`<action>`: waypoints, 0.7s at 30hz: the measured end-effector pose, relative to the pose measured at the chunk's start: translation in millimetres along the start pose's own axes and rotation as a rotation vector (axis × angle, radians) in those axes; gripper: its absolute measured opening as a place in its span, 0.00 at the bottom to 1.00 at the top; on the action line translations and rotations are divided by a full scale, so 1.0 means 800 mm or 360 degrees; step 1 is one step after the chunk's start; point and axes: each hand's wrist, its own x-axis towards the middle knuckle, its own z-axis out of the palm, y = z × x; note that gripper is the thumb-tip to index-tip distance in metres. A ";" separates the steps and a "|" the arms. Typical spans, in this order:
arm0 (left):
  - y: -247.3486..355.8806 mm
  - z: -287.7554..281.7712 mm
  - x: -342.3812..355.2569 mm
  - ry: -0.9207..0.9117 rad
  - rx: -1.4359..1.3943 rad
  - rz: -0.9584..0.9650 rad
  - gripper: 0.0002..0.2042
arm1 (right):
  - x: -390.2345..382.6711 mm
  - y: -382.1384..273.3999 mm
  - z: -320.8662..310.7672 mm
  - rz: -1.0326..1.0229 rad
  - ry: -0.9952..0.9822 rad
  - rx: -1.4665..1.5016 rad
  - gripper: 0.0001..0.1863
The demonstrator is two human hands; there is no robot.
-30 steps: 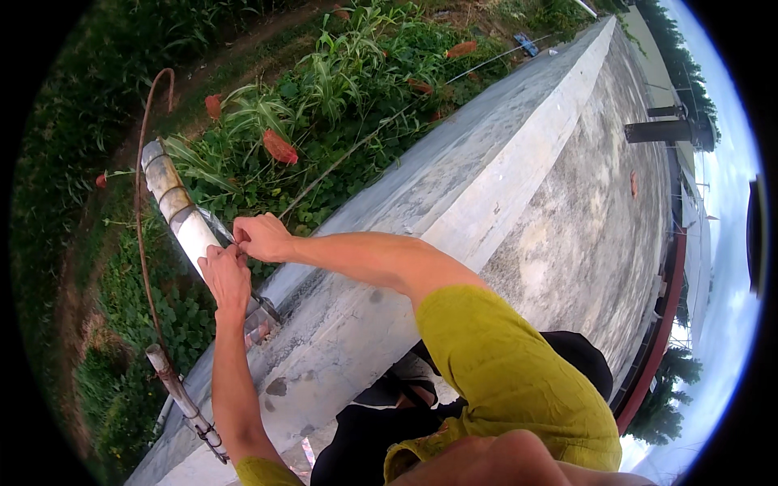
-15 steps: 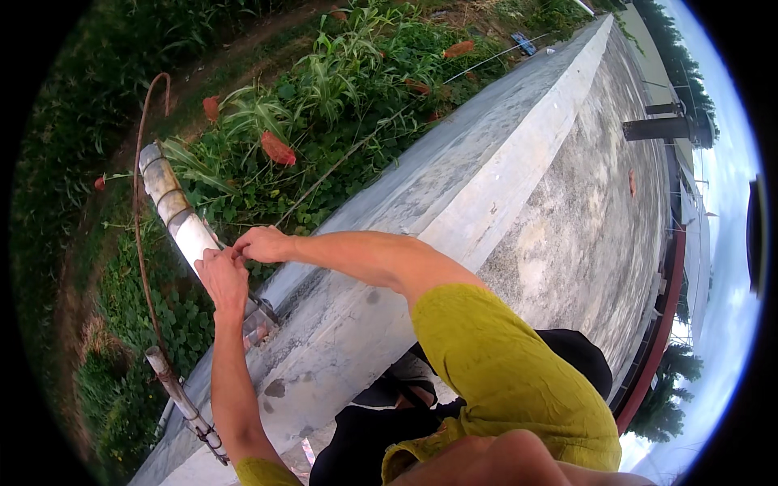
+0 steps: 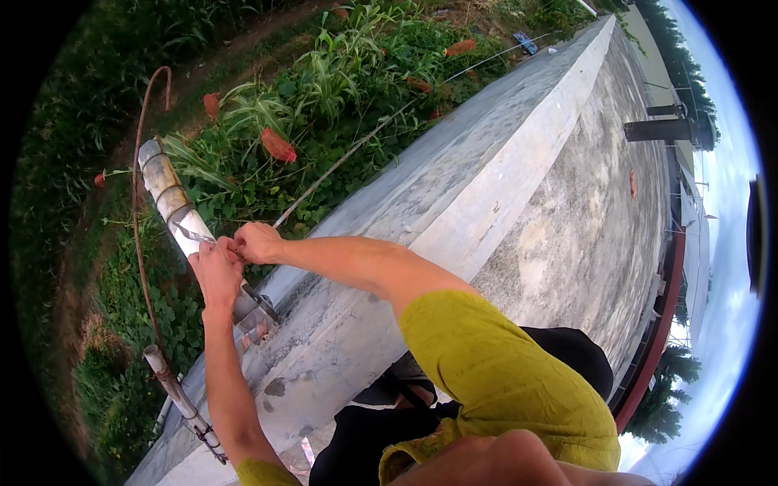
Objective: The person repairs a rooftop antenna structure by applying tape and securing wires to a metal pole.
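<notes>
Over the edge of the concrete wall leans a white, weathered pipe (image 3: 166,188) with dark bands wrapped round it. My left hand (image 3: 219,277) lies against its middle, fingers bent and closed. A thin greyish strip (image 3: 192,234) sticks out by its fingertips across the pipe; whether the fingers grip it is unclear. Right beside it, my right hand (image 3: 259,244) is closed in a pinch, its fingertips meeting the left ones. What the two hands pinch is hidden between the fingers.
A broad concrete ledge (image 3: 478,212) runs away to the far right. Left of the pipe rise a bent rusty rod (image 3: 139,235) and a shorter pipe (image 3: 174,393). Green plants with red mesh bags (image 3: 278,146) grow below. A thin line (image 3: 348,152) slants through them.
Both hands have shifted slightly left, still together at the pipe. The thin strip now shows beyond the left fingertips, and more of the pipe's lower end is visible.
</notes>
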 end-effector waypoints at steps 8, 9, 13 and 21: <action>0.000 0.009 -0.004 0.0313 0.0078 0.0303 0.27 | 0.011 -0.005 -0.005 0.0056 -0.0089 0.0230 0.07; 0.000 0.010 -0.004 0.0245 0.0060 0.0281 0.27 | 0.011 -0.003 -0.005 0.0089 -0.0115 0.0257 0.07; -0.012 0.013 -0.006 0.0170 0.0084 0.0236 0.26 | 0.014 -0.010 -0.009 0.0238 -0.0258 0.0329 0.07; -0.017 0.005 -0.008 0.0186 0.0097 0.0059 0.22 | 0.027 -0.014 -0.017 0.0319 -0.0718 0.0681 0.09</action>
